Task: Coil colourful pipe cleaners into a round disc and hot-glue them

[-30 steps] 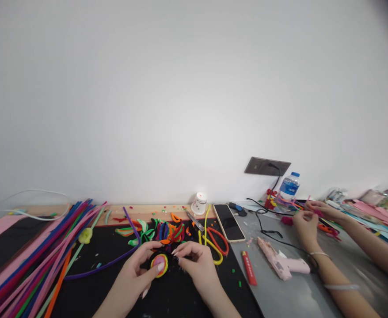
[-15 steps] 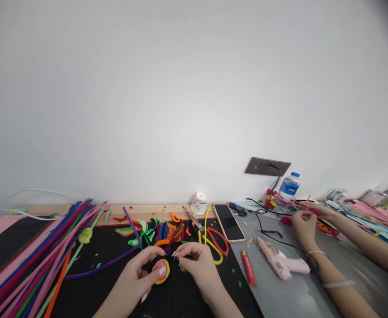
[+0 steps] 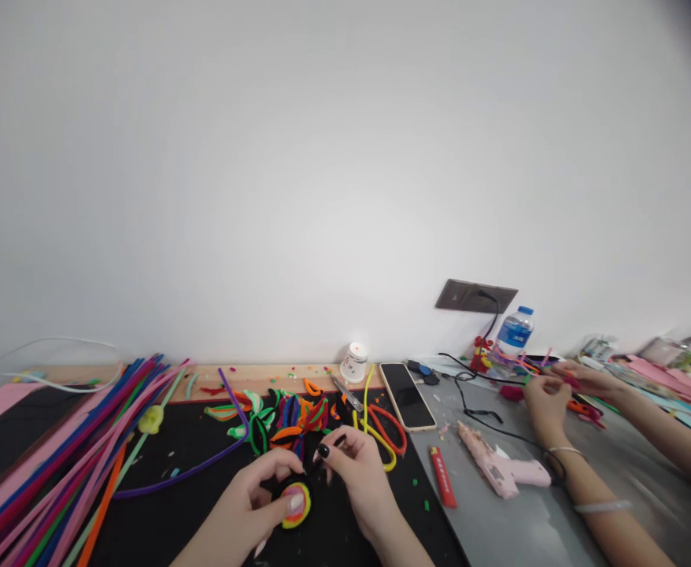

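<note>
Between its thumb and fingers, my left hand [image 3: 249, 504] grips a small round coil [image 3: 299, 512] of pipe cleaner, pink and orange inside with a yellow rim. A dark, fuzzy strand, seemingly a black pipe cleaner [image 3: 315, 465], runs from behind the coil to my right hand [image 3: 362, 476], whose thumb and index finger pinch it. Against the black mat its full length is hard to make out. Just beyond both hands lies a pile of bent leaf-shaped pipe cleaner pieces [image 3: 304, 413] in green, orange and purple.
Long pipe cleaners [image 3: 86, 465] are heaped on the left. Scissors [image 3: 345, 391], a white paper cup [image 3: 354, 364] and a phone [image 3: 408, 398] lie beyond my hands. On the right are a red box [image 3: 443, 476], a pink glue gun [image 3: 502, 465] and a co-worker's hands [image 3: 549, 405].
The coil has shifted slightly down and right with my left hand. My right hand has turned, showing a dark thumbnail, and the black strand is drawn up. The co-worker's hands moved slightly right.
</note>
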`<state>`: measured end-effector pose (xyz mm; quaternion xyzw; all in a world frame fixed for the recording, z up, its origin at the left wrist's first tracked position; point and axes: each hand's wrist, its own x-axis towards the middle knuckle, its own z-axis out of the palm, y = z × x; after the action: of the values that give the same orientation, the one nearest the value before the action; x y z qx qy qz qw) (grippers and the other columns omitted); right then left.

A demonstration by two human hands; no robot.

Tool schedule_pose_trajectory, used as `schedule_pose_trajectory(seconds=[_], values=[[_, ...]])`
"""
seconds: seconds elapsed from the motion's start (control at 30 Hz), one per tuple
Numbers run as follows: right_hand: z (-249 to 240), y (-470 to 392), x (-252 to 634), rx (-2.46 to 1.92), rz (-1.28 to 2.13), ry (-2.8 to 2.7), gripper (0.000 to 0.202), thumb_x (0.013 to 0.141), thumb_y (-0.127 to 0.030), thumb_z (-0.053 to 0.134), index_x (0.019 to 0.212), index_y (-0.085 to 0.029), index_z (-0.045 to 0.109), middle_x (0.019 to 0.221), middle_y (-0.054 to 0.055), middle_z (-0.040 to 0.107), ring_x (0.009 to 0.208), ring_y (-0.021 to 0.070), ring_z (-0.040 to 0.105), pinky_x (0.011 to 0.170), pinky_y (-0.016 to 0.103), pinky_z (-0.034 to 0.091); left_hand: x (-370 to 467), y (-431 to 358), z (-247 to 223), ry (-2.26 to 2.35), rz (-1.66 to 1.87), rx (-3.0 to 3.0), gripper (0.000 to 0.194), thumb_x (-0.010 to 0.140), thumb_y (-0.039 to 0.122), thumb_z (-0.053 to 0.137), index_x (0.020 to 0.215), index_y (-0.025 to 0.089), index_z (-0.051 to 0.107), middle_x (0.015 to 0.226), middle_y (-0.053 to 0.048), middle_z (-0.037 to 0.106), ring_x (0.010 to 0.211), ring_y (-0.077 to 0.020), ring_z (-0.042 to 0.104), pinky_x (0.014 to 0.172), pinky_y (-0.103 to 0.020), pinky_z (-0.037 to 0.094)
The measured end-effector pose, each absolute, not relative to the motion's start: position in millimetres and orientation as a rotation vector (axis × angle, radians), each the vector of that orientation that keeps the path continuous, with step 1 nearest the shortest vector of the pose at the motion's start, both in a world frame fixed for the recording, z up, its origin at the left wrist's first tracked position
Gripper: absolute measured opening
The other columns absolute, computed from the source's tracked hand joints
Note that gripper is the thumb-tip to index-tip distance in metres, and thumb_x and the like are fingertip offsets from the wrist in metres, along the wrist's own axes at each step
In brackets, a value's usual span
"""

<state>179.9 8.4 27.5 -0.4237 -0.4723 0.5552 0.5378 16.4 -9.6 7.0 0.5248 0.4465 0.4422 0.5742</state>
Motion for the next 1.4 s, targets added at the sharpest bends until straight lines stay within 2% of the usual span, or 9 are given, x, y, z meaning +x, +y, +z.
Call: schedule_pose_trajectory(seconds=[0.27,0.4,0.57,0.9,1.1,1.27,1.4], values=[[32.4,6.6,178.6,-1.009,1.332,-1.149,0.024,0.063,-0.033,0.075,0.06,-0.014,0.062,0.048,-0.005,0.049,0.043,0.007,0.042,0.045,0.019,0.033,17.7,-12.7,10.0,1.009,0.923,1.283,0.023,0.065,0.035,0.072,0.08,0.021,0.064,0.07,0.007,0.046,0.03,0.002,0.03,0.027,-0.012,0.018],[28.6,9.4,179.0,-1.023,1.337,-1.158,0.027,0.063,-0.037,0.074,0.064,-0.014,0.06,0.049,-0.005,0.05,0.042,0.0063,0.042,0.043,0.019,0.034,14.4,-6.2,5.5,1.033,1.04,1.202,0.031,0.064,0.041,0.071,0.084,0.019,0.062,0.069,0.006,0.053,0.027,0.0026,0.028,0.027,-0.013,0.016],[15.7,8.7,176.4,-1.075,1.475,-1.319,0.032,0.056,-0.033,0.079,0.072,-0.013,0.06,0.055,-0.005,0.054,0.042,0.0056,0.045,0.043,0.018,0.036,8.4,1.5,5.7,1.078,1.155,1.071,0.038,0.061,0.044,0.073,0.087,0.02,0.058,0.074,0.002,0.064,0.027,0.0018,0.03,0.028,-0.013,0.021],[16.4,4.2,168.9,-1.107,1.484,-1.364,0.028,0.062,-0.032,0.075,0.063,-0.014,0.053,0.046,-0.008,0.047,0.038,0.0045,0.041,0.04,0.017,0.033,17.3,-3.6,10.3,1.085,1.277,1.012,0.031,0.06,0.037,0.075,0.081,0.019,0.062,0.061,0.005,0.062,0.024,0.0037,0.023,0.026,-0.011,0.009],[12.6,4.7,170.7,-1.039,1.558,-1.341,0.029,0.07,-0.039,0.067,0.068,-0.012,0.056,0.054,-0.001,0.061,0.037,0.004,0.042,0.039,0.017,0.033,10.0,0.4,11.2,1.104,1.251,0.971,0.039,0.059,0.044,0.074,0.085,0.019,0.058,0.066,0.003,0.064,0.019,0.0032,0.027,0.024,-0.011,0.013],[10.0,0.3,163.2,-1.045,1.651,-1.322,0.029,0.058,-0.03,0.078,0.07,-0.01,0.061,0.054,-0.001,0.061,0.033,0.0027,0.041,0.032,0.015,0.03,6.7,3.0,9.2,1.113,1.343,0.906,0.043,0.059,0.043,0.076,0.089,0.02,0.055,0.065,0.004,0.064,0.022,0.0046,0.028,0.026,-0.009,0.016],[7.2,-4.1,150.9,-0.975,1.732,-1.157,0.035,0.048,-0.028,0.083,0.065,-0.012,0.057,0.053,-0.004,0.058,0.03,0.0025,0.041,0.028,0.014,0.031,12.0,1.8,8.1,1.074,1.369,0.849,0.045,0.057,0.043,0.078,0.088,0.02,0.056,0.065,0.005,0.063,0.021,0.005,0.028,0.025,-0.008,0.016]])
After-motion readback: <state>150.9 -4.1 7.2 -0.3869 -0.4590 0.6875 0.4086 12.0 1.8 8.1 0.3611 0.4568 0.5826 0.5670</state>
